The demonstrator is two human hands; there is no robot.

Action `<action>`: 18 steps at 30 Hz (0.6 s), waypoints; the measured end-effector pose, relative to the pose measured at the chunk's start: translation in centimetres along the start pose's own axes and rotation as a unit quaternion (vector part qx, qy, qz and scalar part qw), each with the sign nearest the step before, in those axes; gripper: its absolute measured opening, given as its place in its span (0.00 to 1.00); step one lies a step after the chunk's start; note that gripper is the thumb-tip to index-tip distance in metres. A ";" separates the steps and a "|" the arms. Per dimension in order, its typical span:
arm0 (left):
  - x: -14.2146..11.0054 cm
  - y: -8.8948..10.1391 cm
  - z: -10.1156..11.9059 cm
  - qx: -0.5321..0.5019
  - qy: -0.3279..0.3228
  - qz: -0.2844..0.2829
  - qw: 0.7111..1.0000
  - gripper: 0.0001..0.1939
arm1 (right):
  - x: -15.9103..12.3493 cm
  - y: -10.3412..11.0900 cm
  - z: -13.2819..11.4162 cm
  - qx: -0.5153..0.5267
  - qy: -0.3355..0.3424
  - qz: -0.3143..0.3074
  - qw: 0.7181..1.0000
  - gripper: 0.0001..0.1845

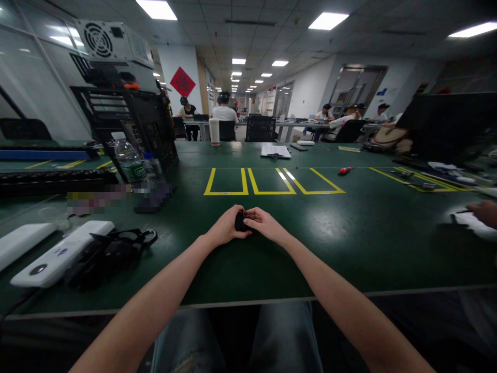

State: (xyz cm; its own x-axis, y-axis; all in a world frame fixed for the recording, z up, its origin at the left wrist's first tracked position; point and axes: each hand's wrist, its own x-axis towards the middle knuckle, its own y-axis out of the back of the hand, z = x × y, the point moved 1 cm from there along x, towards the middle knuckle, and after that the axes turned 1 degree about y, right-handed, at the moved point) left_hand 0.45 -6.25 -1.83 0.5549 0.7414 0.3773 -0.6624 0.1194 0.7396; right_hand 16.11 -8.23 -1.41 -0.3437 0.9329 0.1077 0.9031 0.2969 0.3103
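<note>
Between my two hands is a small, dark, rounded object (239, 223), close above or on the green table (248, 269); its kind is hard to make out. My left hand (225, 227) curls around its left side, thumb toward me. The fingers of my right hand (264, 225) close on it from the right and cover part of it. Just beyond my hands, yellow tape marks (227, 194) outline three open-topped shapes on the tabletop.
On the left lie a white power bank-like device (66, 254), black straps (112, 254) and a water bottle (130, 158) beside a computer frame (128, 116). Farther back are a clipboard (275, 151), a cup (214, 132) and a red tool (345, 170). Another person's hand (485, 212) shows at right.
</note>
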 end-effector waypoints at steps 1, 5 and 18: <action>0.0 0.0 0.0 -0.002 0.001 -0.002 1.000 0.28 | 0.0 0.0 0.0 0.003 -0.003 -0.007 1.000 0.15; -0.1 0.1 0.2 -0.005 -0.001 -0.001 1.000 0.27 | -0.2 0.1 -0.2 0.035 0.027 -0.045 0.998 0.15; 0.0 -0.1 -0.1 -0.003 -0.009 0.002 1.000 0.28 | 0.1 0.1 0.2 -0.012 0.008 -0.003 1.000 0.15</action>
State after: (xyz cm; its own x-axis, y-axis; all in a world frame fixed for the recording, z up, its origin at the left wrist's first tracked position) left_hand 0.45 -6.17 -1.94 0.5611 0.7300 0.3902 -0.6679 0.1208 0.7344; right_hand 16.16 -8.08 -1.53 -0.3528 0.9279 0.1203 0.8948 0.2970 0.3334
